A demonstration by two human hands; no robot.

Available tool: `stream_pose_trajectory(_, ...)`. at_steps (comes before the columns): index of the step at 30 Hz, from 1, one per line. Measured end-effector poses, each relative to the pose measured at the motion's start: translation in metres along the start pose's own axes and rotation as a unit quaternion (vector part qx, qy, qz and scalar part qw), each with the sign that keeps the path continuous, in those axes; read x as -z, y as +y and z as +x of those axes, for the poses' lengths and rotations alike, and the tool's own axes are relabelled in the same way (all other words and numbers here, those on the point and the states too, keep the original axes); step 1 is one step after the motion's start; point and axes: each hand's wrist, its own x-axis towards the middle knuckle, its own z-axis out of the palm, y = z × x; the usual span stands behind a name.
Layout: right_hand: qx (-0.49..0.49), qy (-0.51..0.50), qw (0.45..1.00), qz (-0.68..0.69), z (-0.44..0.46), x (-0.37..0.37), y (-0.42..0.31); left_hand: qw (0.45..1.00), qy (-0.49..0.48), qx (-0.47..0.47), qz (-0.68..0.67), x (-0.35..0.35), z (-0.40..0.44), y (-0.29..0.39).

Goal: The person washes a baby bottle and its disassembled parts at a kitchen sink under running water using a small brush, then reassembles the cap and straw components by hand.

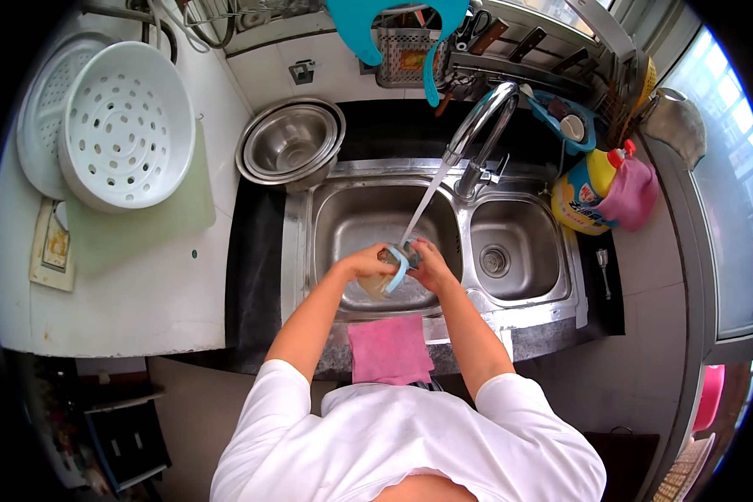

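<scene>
My left hand and my right hand are both closed on a see-through container with a light blue strip, held tilted over the large sink basin. Its exact kind is hard to make out, as my fingers cover part of it. From the chrome faucet, a stream of water runs down to the container between my hands. A pink cloth hangs over the counter's front edge, just below the basin.
Right of the large basin is a smaller basin. Nested steel bowls stand at the back left, near a white colander on the left counter. A yellow and blue detergent bottle stands at right. Knives hang behind the faucet.
</scene>
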Motion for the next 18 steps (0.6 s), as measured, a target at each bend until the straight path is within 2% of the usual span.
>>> stream_pose_trajectory(1, -0.005, 0.034, 0.999, 0.032, 0.0, -0.004, 0.001, 0.997, 0.037, -0.016, 0.07, 0.001, 0.008, -0.009)
stream_pose_trajectory(2, -0.01, 0.068, 0.996, 0.063, 0.0, -0.007, 0.0, 0.997, 0.035, -0.017, 0.071, 0.002, 0.015, -0.018)
stream_pose_trajectory(4, 0.025, 0.082, 0.993, 0.084, 0.006, -0.008, 0.002, 0.967, 0.113, -0.14, 0.181, -0.002, 0.02, -0.027)
stream_pose_trajectory(7, 0.113, 0.115, 0.983, 0.092, 0.005, -0.009, -0.005, 0.957, 0.172, -0.16, 0.167, -0.022, 0.005, -0.001)
stream_pose_trajectory(8, 0.114, 0.116, 0.982, 0.092, -0.002, -0.014, -0.011, 0.955, 0.201, -0.159, 0.149, -0.028, 0.0, 0.011)
stream_pose_trajectory(9, 0.158, 0.12, 0.974, 0.113, -0.014, -0.022, -0.018, 0.955, 0.2, -0.16, 0.149, -0.03, 0.005, 0.005)
stream_pose_trajectory(10, 0.202, 0.122, 0.963, 0.133, -0.02, -0.026, -0.023, 0.94, 0.231, -0.2, 0.153, -0.033, 0.011, -0.004)
stream_pose_trajectory(11, 0.185, 0.169, 0.967, 0.037, -0.023, -0.029, -0.023, 0.922, 0.262, -0.239, 0.158, -0.034, 0.015, -0.013)
stream_pose_trajectory(12, 0.183, 0.171, 0.967, 0.039, -0.024, -0.025, -0.015, 0.923, 0.26, -0.237, 0.159, -0.036, 0.01, -0.018)
stream_pose_trajectory(14, 0.193, 0.158, 0.967, -0.059, -0.011, -0.014, -0.013, 0.939, 0.234, -0.164, 0.193, -0.033, 0.013, -0.011)
stream_pose_trajectory(15, 0.204, 0.162, 0.964, -0.061, -0.017, -0.02, -0.018, 0.918, 0.311, -0.184, 0.165, -0.037, 0.016, -0.014)
stream_pose_trajectory(16, 0.204, 0.163, 0.963, -0.059, -0.017, -0.017, -0.016, 0.918, 0.309, -0.184, 0.166, -0.037, 0.018, -0.019)
stream_pose_trajectory(18, 0.227, 0.161, 0.935, -0.217, -0.015, -0.013, -0.015, 0.933, 0.212, -0.16, 0.243, -0.035, 0.021, -0.021)
